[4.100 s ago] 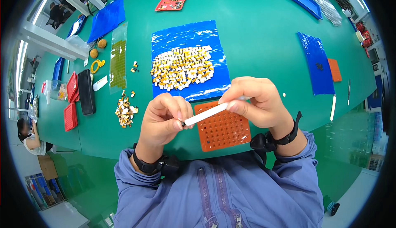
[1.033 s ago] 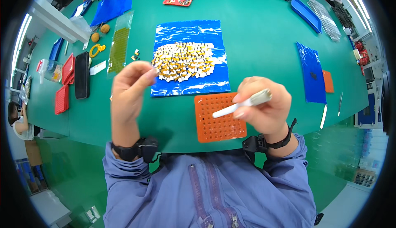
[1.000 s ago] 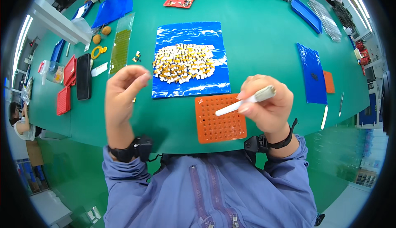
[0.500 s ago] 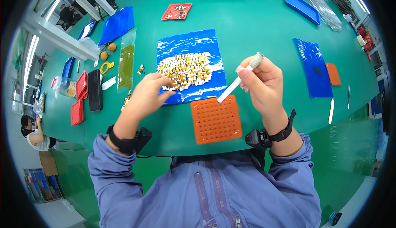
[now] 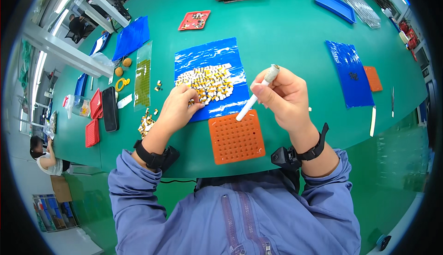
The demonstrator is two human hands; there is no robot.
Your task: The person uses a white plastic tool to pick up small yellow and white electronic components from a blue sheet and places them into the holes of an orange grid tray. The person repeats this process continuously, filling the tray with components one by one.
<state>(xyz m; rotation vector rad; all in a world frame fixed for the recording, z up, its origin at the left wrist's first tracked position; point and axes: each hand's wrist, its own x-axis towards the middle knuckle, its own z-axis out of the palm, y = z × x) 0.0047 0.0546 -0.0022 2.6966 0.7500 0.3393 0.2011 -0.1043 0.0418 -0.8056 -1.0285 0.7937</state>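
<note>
My right hand (image 5: 288,100) grips a white pen-like stick (image 5: 247,108) whose upper end is wrapped in pale tape. The stick's lower tip is over the top edge of an orange tray (image 5: 236,139) with rows of small holes. My left hand (image 5: 177,109) is at the lower edge of a pile of small white and yellow parts (image 5: 212,84). Its thumb and fingertips are pinched together; whatever is between them is too small to make out. The pile lies on a blue plastic sheet (image 5: 210,52), just beyond the orange tray.
Loose parts (image 5: 146,123) lie beside my left forearm. Farther left are a black phone-like case (image 5: 110,108), red trays (image 5: 92,132) and a yellow-green strip sheet (image 5: 143,82). A red dish (image 5: 194,20) stands at the back. Tweezers (image 5: 392,102) and another blue sheet (image 5: 350,77) lie right.
My left hand has shifted right along the pile's lower edge, and its fingers have drawn together. The right hand still holds the stick above the orange tray. The view has shifted slightly.
</note>
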